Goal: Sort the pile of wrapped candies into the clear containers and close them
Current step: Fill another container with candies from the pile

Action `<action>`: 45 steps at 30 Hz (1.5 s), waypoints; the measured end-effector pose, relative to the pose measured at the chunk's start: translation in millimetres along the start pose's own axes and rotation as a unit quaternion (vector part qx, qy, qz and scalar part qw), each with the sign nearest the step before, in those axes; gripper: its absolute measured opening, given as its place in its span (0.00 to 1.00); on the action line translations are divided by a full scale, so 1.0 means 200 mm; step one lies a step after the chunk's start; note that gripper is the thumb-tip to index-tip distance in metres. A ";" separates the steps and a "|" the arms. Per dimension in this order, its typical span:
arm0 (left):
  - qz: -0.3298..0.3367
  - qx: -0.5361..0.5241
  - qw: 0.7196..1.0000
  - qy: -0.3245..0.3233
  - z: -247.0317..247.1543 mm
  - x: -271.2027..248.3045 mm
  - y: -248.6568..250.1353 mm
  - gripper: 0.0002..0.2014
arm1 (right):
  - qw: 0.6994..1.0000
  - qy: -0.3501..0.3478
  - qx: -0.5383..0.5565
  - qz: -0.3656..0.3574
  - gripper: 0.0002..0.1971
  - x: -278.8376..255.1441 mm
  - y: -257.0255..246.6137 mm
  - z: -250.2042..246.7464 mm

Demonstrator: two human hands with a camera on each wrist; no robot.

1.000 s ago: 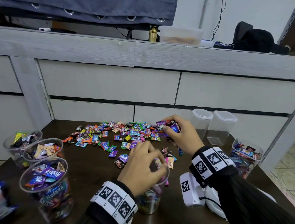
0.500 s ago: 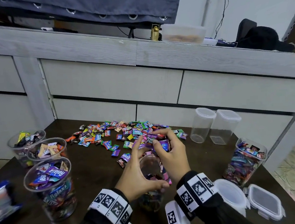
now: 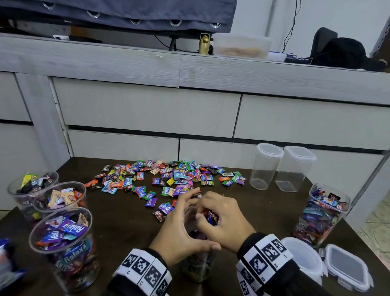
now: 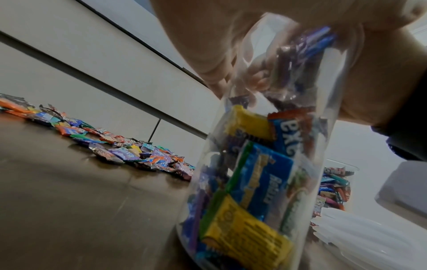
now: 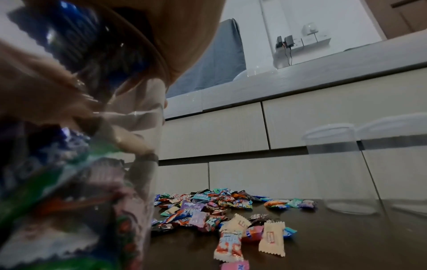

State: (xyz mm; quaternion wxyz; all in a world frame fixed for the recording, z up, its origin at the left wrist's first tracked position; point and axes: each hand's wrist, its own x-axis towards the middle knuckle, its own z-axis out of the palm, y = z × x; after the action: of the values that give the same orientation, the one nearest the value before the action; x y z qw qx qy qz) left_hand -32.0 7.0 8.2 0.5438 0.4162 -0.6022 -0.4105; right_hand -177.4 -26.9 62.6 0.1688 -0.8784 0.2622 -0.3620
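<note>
Right hand [image 3: 220, 218] curls round a few wrapped candies [image 3: 210, 216] over the mouth of the clear container [image 3: 199, 269] my left hand [image 3: 179, 228] grips at the near table edge; I judge filling is under way, release next, much of the pile [image 3: 168, 178] unsorted. Half a second back that hand sat higher above the rim

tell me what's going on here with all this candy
A person is sorting wrapped candies into clear containers on a dark table. The left hand steadies a part-filled container near the front edge, while the right hand holds a bunch of candies over its mouth. A loose pile waits behind. Three open filled cups stand left, another filled container right, two empty ones behind it, and two lids lie off.
</note>
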 end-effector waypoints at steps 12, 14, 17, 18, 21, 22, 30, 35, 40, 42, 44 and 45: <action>-0.011 -0.007 1.000 -0.027 -0.02 -0.01 0.00 0.60 | 0.997 -0.071 -0.001 0.019 0.12 0.00 -0.02 -0.01; -0.010 -0.018 0.999 -0.027 -0.02 -0.01 0.00 0.60 | 0.997 -0.069 0.002 0.019 0.11 0.00 -0.02 -0.02; -0.012 -0.032 0.999 -0.030 -0.03 -0.01 -0.02 0.60 | 0.998 -0.042 0.039 0.025 0.08 0.00 -0.01 -0.02; -0.016 -0.039 0.999 -0.033 -0.03 -0.01 -0.03 0.60 | 0.997 -0.029 0.057 0.034 0.08 0.00 0.00 -0.02; -0.035 -0.030 0.998 -0.034 -0.04 -0.02 -0.08 0.58 | 0.990 0.010 0.116 0.079 0.09 0.01 0.02 -0.02; -0.040 -0.017 0.999 -0.032 -0.04 -0.04 -0.11 0.56 | 0.984 0.018 0.145 0.101 0.10 0.01 0.03 -0.02; -0.056 -0.032 0.998 -0.016 -0.08 -0.06 -0.19 0.48 | 0.881 0.207 0.312 0.288 0.10 0.00 0.21 -0.03; -0.170 0.282 0.928 0.172 -0.25 0.10 -0.19 0.39 | 0.894 -0.122 -0.034 0.429 0.48 -0.12 0.55 0.05; -0.361 0.522 0.773 0.024 -0.32 0.31 -0.33 0.58 | 0.836 -0.282 -0.200 0.426 0.57 -0.13 0.69 0.22; -0.385 0.549 0.742 -0.015 -0.35 0.37 -0.40 0.65 | 0.832 -0.300 -0.213 0.415 0.58 -0.07 0.73 0.26; -0.392 0.582 0.711 -0.042 -0.39 0.42 -0.47 0.67 | 0.829 -0.320 -0.227 0.400 0.56 -0.01 0.77 0.29; -0.396 0.595 0.697 -0.053 -0.41 0.45 -0.49 0.67 | 0.828 -0.328 -0.232 0.391 0.55 0.02 0.79 0.31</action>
State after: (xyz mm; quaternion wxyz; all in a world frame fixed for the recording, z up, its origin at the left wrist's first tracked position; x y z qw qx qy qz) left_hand 48.9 -113.0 -51.5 -0.0635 0.8305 -0.5280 -0.1654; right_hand -183.5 -149.9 -53.8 0.1633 -0.7829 0.5891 0.1153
